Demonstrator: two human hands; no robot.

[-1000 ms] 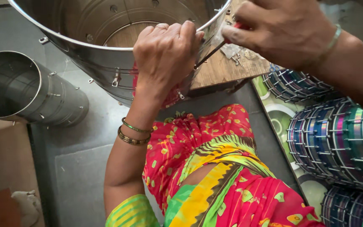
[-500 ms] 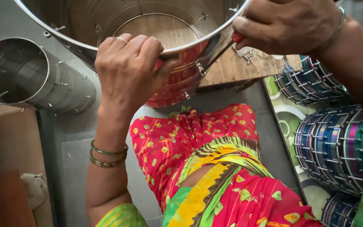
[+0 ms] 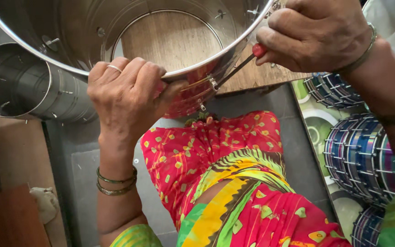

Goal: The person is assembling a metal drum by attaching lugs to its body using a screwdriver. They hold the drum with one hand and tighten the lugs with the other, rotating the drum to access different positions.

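while the left hand (image 3: pixel 126 93) curls its fingers over the near rim of a large steel drum shell (image 3: pixel 69 36), gripping it, the right hand (image 3: pixel 316 34) is closed tight around a red-handled screwdriver (image 3: pixel 241 64). its shaft slants down to a small fitting on the shell's outer wall. the shell sits on a wooden board (image 3: pixel 252 77); another steel shell (image 3: pixel 19 89) lies at left, finished striped drums (image 3: pixel 362 155) at right.

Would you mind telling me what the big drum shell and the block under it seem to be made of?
The drum shell looks like thin polished sheet metal, perhaps steel: it is silvery and mirrors the red cloth. The block beneath looks like bare wood, brown with visible grain. The left hand grips the rim; the right hand holds a red-handled screwdriver.
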